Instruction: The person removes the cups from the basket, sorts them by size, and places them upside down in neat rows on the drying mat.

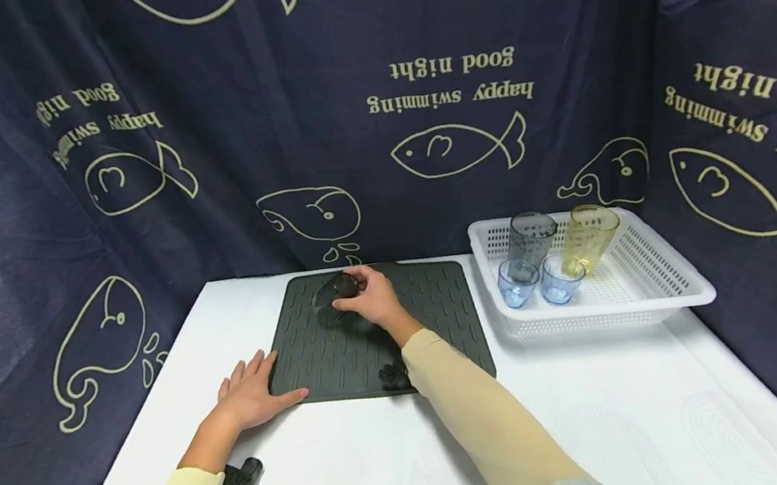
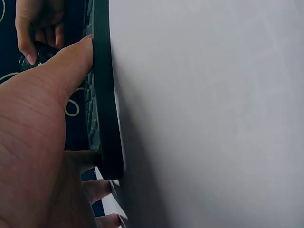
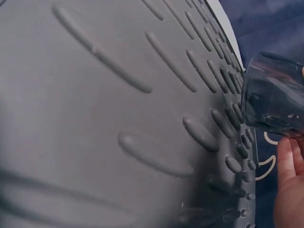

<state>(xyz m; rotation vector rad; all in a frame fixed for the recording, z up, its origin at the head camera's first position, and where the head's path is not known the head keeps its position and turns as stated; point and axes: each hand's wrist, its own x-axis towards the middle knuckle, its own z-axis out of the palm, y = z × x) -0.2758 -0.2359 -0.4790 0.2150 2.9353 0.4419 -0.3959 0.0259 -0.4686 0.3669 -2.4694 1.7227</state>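
Observation:
In the head view my right hand (image 1: 376,300) holds a clear dark-tinted drinking glass (image 1: 327,303) by its base end, over the far part of a dark grey ridged drying mat (image 1: 433,302). The right wrist view shows the tumbler's mouth turned toward the mat, its rim right at the ridges, with fingers (image 3: 286,164) along its side. At the mat's near left corner, my left hand (image 1: 248,396) rests with fingers spread. Its thumb (image 2: 78,54) lies along the front edge in the left wrist view.
A white plastic basket (image 1: 662,303) stands to the right of the mat. Inside are a grey glass (image 1: 531,237), a yellow glass (image 1: 590,236) and small blue glasses (image 1: 517,283). A navy curtain (image 1: 343,117) hangs behind and beside the white table (image 1: 602,411).

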